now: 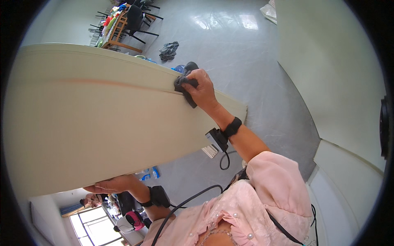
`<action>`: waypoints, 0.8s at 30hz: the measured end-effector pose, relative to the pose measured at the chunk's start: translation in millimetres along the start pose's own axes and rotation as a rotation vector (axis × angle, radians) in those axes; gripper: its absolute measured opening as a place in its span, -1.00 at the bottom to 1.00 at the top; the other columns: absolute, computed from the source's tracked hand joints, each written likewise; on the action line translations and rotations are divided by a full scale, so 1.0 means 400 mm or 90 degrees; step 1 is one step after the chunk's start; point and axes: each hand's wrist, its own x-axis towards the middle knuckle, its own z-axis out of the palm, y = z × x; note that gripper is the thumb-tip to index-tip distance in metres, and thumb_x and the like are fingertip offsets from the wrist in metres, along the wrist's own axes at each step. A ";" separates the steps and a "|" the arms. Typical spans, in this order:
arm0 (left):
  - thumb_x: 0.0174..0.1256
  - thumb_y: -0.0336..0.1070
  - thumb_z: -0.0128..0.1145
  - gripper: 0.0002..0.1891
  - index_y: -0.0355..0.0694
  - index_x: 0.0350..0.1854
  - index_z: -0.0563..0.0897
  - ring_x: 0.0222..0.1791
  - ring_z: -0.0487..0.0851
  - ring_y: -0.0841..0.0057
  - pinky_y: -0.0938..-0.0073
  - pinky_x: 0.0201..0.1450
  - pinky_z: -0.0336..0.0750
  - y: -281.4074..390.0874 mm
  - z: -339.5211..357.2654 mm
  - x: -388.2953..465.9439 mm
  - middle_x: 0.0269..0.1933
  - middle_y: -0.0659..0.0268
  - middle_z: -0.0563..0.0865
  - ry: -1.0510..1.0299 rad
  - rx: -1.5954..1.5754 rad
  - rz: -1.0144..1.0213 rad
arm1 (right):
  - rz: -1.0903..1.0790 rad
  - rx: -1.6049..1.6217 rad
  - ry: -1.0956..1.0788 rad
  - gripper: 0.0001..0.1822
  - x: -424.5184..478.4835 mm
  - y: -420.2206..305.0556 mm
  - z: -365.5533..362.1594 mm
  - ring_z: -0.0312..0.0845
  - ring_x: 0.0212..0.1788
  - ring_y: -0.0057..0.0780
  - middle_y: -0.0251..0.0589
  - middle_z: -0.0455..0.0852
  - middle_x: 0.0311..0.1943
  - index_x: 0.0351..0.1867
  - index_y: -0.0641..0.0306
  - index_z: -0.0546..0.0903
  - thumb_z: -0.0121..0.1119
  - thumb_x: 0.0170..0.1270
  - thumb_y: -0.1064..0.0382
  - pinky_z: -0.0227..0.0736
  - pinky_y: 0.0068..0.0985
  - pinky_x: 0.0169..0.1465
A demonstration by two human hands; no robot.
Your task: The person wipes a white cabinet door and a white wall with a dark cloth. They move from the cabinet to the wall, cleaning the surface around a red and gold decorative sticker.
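Observation:
A large cream door panel spans the left and middle of the view, with a faint brownish-orange streak along its face near the far edge. My right hand pinches a crumpled dark grey cloth against the panel at that far edge. Part of the cloth folds over the rim. At the near edge, my left hand grips the panel, some of its fingers hidden. Each wrist wears a strapped black device with a cable.
A cream wall rises on the right. On the grey floor lies a crumpled dark plastic bag. Beyond stand a black chair and a cluttered wooden table. Blue-labelled bottles are below the panel; another person is behind.

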 end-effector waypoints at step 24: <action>0.37 -0.07 -0.30 -0.51 -0.32 0.20 0.18 0.04 0.39 0.39 0.39 0.05 0.32 0.050 -0.019 0.016 0.10 0.13 0.33 0.072 -0.239 -0.194 | -0.389 0.176 -0.087 -0.71 0.240 -0.364 0.180 0.44 -0.06 -0.18 -0.19 0.57 -0.19 -0.29 0.23 0.53 0.26 -0.09 0.25 0.31 -0.31 -0.02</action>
